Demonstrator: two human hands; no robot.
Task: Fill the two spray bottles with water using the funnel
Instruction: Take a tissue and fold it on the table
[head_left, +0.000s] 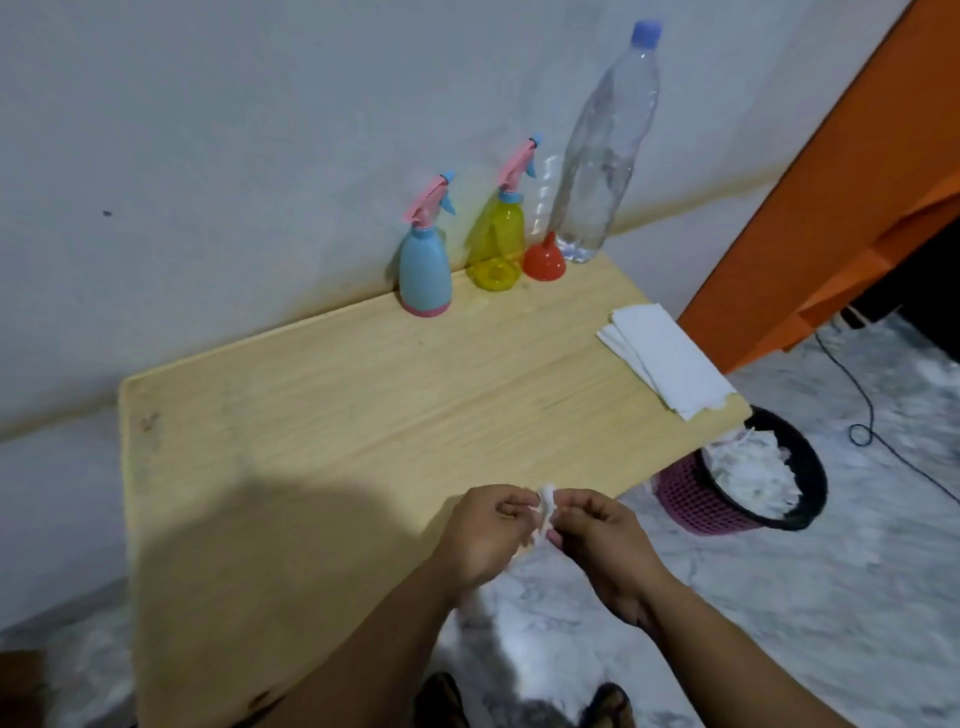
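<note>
A blue spray bottle (425, 270) with a pink trigger stands at the back of the wooden table (332, 415), against the wall. To its right stands a yellow spray bottle (497, 234), also capped with a pink trigger. A red funnel (544, 260) sits mouth-down beside it. A tall clear water bottle (602, 150) with a blue cap stands at the back right corner, nearly drained. My left hand (483, 530) and my right hand (597, 535) are together at the table's near right edge, both pinching a crumpled white tissue (545, 506).
Folded white paper towels (670, 358) lie on the table's right side. A pink mesh bin (748, 478) with a black liner, full of white tissue, stands on the marble floor to the right. An orange panel (831, 208) and a black cable (862, 415) are further right.
</note>
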